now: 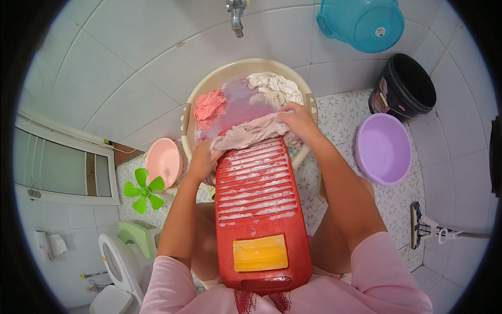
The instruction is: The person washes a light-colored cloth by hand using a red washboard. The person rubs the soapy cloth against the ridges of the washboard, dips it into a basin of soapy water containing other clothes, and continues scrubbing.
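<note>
A wet beige cloth point(251, 133) stretches across the far end of a red plastic washboard point(262, 231). My left hand point(202, 159) grips its left end, and my right hand point(300, 121) holds the right end. Suds lie between the board's ridges. On the board's near part rests a yellow bar of laundry soap point(260, 253). Beyond the board, a round cream basin point(251, 62) contains cloudy soapy water point(239, 98). A coral cloth point(210, 106) sits at the basin's left side, and a crumpled white cloth point(278, 86) lies at its upper right.
A metal tap point(237, 19) juts from the tiled wall above the basin. To the right stand a purple basin point(384, 149) and a black bucket point(411, 86). On the left are a peach basin point(164, 163), a green fan blade point(144, 191) and a white toilet point(125, 267).
</note>
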Tool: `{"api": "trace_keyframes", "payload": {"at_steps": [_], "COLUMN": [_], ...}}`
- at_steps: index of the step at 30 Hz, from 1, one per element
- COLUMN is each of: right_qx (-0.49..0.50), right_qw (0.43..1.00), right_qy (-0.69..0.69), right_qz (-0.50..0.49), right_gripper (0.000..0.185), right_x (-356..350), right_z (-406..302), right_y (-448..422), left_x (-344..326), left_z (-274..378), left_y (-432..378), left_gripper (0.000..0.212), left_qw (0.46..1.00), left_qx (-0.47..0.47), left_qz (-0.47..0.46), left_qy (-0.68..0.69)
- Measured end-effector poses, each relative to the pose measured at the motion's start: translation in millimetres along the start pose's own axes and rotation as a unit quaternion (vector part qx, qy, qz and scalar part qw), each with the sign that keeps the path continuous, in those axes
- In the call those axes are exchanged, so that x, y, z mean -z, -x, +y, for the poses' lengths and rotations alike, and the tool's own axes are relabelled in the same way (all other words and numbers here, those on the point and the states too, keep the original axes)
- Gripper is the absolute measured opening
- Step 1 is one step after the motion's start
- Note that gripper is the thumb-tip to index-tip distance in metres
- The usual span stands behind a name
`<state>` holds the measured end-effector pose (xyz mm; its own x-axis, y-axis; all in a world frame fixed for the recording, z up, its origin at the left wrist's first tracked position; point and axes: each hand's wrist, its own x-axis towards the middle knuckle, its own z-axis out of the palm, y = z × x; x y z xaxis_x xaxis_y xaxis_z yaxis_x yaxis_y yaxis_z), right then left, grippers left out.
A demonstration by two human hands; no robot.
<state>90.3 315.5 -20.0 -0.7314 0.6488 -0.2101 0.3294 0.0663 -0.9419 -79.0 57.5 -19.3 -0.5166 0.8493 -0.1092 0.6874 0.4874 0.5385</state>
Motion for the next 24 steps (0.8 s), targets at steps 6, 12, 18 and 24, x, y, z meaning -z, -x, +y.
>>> {"api": "trace_keyframes", "payload": {"at_steps": [6, 12, 18, 24], "right_qx": [0.008, -0.011, 0.157, 0.102], "right_qw": [0.997, 0.97, 0.938, 0.939], "right_qy": [-0.015, 0.089, 0.268, 0.291], "right_qz": [-0.074, -0.225, -0.156, -0.155], "right_gripper": [0.03, 0.027, 0.032, 0.029], "right_x": [-11, -8, -19, -29], "right_z": [0, -28, 0, -5], "right_y": [5, 20, 21, 23], "left_x": [13, 22, 13, -49], "left_z": [56, 55, 78, 109], "left_y": [0, 3, -8, -19], "left_gripper": [0.037, 0.033, 0.032, 0.032], "left_qw": [0.902, 0.747, 0.94, 0.966], "left_qx": [0.061, 0.064, 0.016, -0.114], "left_qz": [0.055, 0.074, 0.037, 0.158], "left_qy": [0.424, 0.657, 0.338, -0.17]}}
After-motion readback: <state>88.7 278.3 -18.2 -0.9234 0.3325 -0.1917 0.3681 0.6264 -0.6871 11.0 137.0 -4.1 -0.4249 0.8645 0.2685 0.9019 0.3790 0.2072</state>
